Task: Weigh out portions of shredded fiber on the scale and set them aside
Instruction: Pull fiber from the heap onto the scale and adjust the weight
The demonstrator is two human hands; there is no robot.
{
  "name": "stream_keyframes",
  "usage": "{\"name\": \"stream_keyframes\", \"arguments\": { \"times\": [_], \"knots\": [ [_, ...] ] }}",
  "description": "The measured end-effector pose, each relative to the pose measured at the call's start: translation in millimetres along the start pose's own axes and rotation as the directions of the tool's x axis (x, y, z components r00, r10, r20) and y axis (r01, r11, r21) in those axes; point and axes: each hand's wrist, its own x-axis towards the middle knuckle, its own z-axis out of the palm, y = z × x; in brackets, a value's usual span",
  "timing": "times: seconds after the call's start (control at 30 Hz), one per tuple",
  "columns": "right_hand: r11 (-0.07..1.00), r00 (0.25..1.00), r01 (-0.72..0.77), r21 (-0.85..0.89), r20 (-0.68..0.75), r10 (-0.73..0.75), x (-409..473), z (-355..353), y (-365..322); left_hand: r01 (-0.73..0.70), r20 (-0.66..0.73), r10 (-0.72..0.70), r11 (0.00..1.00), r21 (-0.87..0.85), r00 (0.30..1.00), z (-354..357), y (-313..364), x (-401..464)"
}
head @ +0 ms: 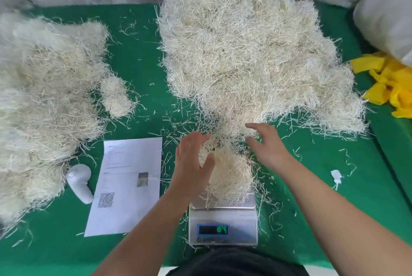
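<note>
On the scale (223, 220), both hands, left (192, 162) and right (266, 144), spread open, cup the fiber portion (227, 170), likely keeping it heaped for weighing.

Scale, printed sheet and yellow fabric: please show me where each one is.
scale (223, 217), head view, on its white front body.
printed sheet (131, 159), head view, on the sheet's middle.
yellow fabric (388, 79), head view, on the folded strips.

Bright, even overhead light, soft faint shadows, wide-angle bending at edges, far corners blurred, scale display (213, 229) perhaps slightly smeared
</note>
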Motion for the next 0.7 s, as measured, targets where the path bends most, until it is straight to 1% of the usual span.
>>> {"name": "stream_keyframes", "arguments": {
  "times": [0.03,0.07,0.1,0.13,0.17,0.2,0.23,0.27,0.3,0.33,0.37,0.4,0.43,0.47,0.5,0.57,0.6,0.63,0.67,0.7],
  "knots": [
    [0.987,0.996,-0.092,0.131,0.015,0.091,14,-1,-5,0.000,-0.003,0.000,1.000,-0.007,1.000,1,4,5],
    [0.939,0.978,-0.207,0.275,0.066,0.196,28,-1,-10,0.001,-0.002,-0.001,1.000,-0.006,1.000,2,8,12],
    [0.868,0.947,-0.321,0.378,0.153,0.283,41,-1,-14,-0.006,0.002,0.006,1.000,0.002,1.000,3,12,19],
    [0.812,0.915,-0.400,0.424,0.237,0.327,52,-1,-17,-0.022,0.010,0.022,1.000,0.013,1.000,4,17,28],
    [0.781,0.891,-0.448,0.435,0.287,0.352,62,0,-19,-0.041,0.021,0.040,0.999,0.018,0.999,4,21,38],
    [0.769,0.882,-0.466,0.437,0.296,0.367,71,0,-20,-0.059,0.034,0.058,0.998,0.022,0.998,4,25,48],
    [0.772,0.887,-0.460,0.438,0.270,0.375,78,-1,-22,-0.074,0.047,0.073,0.997,0.028,0.996,5,29,59],
    [0.785,0.901,-0.433,0.443,0.222,0.373,82,-2,-23,-0.081,0.065,0.078,0.996,0.044,0.995,6,31,70],
    [0.813,0.929,-0.370,0.450,0.158,0.336,84,-4,-25,-0.078,0.082,0.072,0.994,0.070,0.994,8,33,82],
    [0.868,0.967,-0.255,0.427,0.085,0.242,82,-5,-27,-0.071,0.093,0.062,0.992,0.107,0.994,10,35,95],
    [0.932,0.993,-0.112,0.344,0.007,0.117,76,-7,-30,-0.072,0.104,0.056,0.985,0.158,0.993,12,37,106],
    [0.972,0.997,0.019,0.236,-0.081,0.000,69,-9,-33,-0.096,0.120,0.070,0.970,0.222,0.990,15,41,118],
    [0.979,0.978,0.140,0.148,-0.173,-0.114,62,-12,-36,-0.146,0.141,0.109,0.946,0.288,0.984,18,44,130],
    [0.963,0.943,0.250,0.101,-0.253,-0.218,56,-14,-39,-0.217,0.159,0.170,0.910,0.353,0.973,21,49,140],
    [0.936,0.901,0.340,0.093,-0.316,-0.296,50,-15,-44,-0.293,0.168,0.244,0.864,0.410,0.955,23,53,151],
    [0.866,0.811,0.494,0.073,-0.397,-0.429,43,-21,-55,-0.397,0.138,0.380,0.781,0.482,0.915,21,59,168],
    [0.832,0.772,0.552,0.048,-0.405,-0.489,40,-26,-60,-0.413,0.094,0.427,0.760,0.502,0.899,17,60,175],
    [0.811,0.748,0.584,0.027,-0.405,-0.526,39,-32,-62,-0.408,0.039,0.457,0.749,0.522,0.888,13,61,180],
    [0.816,0.756,0.576,0.038,-0.405,-0.515,38,-37,-62,-0.390,-0.007,0.469,0.743,0.544,0.883,9,61,185],
    [0.843,0.797,0.525,0.114,-0.412,-0.441,37,-41,-62,-0.367,-0.033,0.463,0.742,0.561,0.886,5,60,187]
  ]
}}
